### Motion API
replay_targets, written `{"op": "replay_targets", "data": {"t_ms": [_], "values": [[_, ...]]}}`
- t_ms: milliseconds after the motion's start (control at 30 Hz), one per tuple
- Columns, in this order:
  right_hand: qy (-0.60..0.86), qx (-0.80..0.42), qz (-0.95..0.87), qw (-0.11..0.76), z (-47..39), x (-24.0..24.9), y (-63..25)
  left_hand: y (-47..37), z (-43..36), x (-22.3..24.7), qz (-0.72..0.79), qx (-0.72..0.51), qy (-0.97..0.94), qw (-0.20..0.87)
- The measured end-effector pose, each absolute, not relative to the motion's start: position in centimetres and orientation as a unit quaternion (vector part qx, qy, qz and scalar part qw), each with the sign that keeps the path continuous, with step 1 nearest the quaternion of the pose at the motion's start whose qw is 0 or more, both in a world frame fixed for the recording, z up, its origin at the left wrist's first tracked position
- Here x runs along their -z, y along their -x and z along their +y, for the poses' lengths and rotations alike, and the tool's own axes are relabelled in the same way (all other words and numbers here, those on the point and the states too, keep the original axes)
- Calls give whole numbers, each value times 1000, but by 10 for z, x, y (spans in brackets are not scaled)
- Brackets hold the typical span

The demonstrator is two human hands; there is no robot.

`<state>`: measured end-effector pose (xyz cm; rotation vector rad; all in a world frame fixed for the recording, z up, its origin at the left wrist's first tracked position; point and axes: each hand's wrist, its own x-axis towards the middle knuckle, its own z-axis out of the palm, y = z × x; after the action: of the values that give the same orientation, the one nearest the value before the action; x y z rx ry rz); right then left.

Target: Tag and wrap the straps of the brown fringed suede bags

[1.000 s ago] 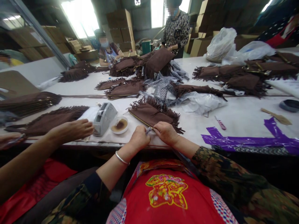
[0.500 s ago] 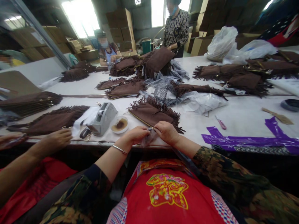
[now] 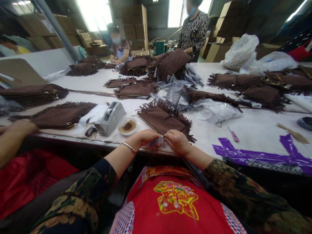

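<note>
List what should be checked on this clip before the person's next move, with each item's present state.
1. Left hand closed on the thin plastic: ok.
2. Right hand at the near end of the zipper on the fringed brown bag: ok; cannot tell exactly what the fingertips pinch.
3. Zipper fully closed: cannot tell, too small.
4. White dish well clear of the left wrist: not ok, it sits close beside it.
5. Pink-handled cutter apart from both hands: ok.
6. Co-worker's hand apart from this bag: ok, it is far to the left.
</note>
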<state>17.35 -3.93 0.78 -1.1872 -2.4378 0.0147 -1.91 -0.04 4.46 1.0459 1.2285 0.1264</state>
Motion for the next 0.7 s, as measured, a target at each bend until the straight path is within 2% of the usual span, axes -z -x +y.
{"op": "replay_targets", "data": {"t_ms": [200,333,533,700], "values": [[408,23,-883,232,-54,-17,-171,21,-1,-45,534,-54,-459,708],[377,49,-901,208,-56,-21,-166,24,-1,-41,525,-54,-460,714],[421,54,-883,199,-49,-16,-162,28,-7,-32,540,-73,-495,677],[417,22,-880,225,-52,-25,-161,31,-10,-28,537,-92,-528,652]]}}
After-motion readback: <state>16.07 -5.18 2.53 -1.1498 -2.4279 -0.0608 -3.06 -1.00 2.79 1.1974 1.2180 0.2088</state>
